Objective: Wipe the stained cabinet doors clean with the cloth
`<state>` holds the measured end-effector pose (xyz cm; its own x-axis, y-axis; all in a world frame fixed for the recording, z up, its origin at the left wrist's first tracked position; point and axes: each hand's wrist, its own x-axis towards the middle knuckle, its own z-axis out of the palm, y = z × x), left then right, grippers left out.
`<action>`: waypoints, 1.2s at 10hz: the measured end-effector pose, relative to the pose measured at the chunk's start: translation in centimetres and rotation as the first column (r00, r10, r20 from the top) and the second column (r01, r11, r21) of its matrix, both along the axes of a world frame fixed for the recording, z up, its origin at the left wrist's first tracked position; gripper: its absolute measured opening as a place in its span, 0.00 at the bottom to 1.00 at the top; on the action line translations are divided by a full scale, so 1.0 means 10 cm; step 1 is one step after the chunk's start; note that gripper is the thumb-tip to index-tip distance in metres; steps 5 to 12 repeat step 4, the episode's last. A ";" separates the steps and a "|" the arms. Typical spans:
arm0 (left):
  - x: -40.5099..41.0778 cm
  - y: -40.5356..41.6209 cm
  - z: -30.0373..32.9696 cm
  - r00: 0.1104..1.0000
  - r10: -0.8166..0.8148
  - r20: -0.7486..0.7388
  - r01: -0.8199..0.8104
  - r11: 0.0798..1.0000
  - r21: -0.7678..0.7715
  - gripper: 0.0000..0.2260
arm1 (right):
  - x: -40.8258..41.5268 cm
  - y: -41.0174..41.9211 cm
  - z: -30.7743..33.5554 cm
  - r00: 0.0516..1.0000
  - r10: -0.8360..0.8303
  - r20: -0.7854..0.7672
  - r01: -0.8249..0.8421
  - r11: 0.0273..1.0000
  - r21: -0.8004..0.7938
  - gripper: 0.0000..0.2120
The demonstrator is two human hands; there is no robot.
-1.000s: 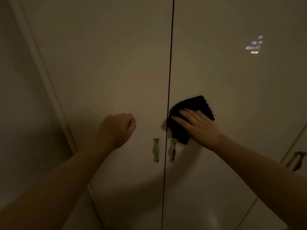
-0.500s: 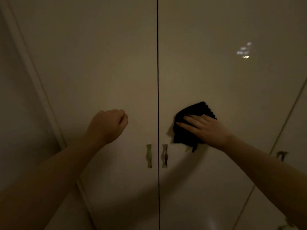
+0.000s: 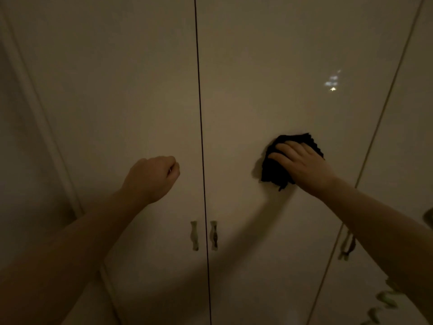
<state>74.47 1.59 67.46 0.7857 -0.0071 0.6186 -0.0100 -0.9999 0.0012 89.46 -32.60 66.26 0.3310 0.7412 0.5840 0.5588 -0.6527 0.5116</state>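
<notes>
Cloth (image 3: 276, 167) moved right from seam, right hand (image 3: 304, 165) fingers flat pressing it; left hand (image 3: 152, 177) still fisted

Dim room; pale wall (image 3: 21, 160) left of cabinets.

Black cloth (image 3: 276, 170), crumpled, flat against the glossy cream right door (image 3: 281, 66), above its handle; left door (image 3: 117, 78) shut alongside.

Glossy right cabinet door (image 3: 269, 66) — black cloth (image 3: 274, 170) flat against it, above its handle (image 3: 213, 235).
</notes>
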 end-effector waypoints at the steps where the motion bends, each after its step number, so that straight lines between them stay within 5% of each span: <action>1: -0.07 -0.07 0.17 1.000 0.020 -0.007 -0.020 0.999 -0.024 0.13 | -0.06 -0.05 0.23 0.988 -0.090 -0.129 0.102 0.990 0.093 0.35; 2: -0.17 -0.18 0.19 0.997 0.043 -0.070 -0.045 0.999 -0.027 0.11 | -0.16 -0.11 0.36 0.954 -0.106 -0.282 0.184 0.946 0.267 0.27; 4: -0.39 -0.69 0.22 0.983 0.006 -0.185 -0.043 0.980 -0.196 0.08 | -0.49 -0.24 0.60 0.836 0.207 -0.507 0.213 0.730 0.649 0.18; 12: -0.39 -0.69 0.22 0.983 0.006 -0.185 -0.043 0.980 -0.196 0.08 | -0.49 -0.24 0.60 0.836 0.207 -0.507 0.213 0.730 0.649 0.18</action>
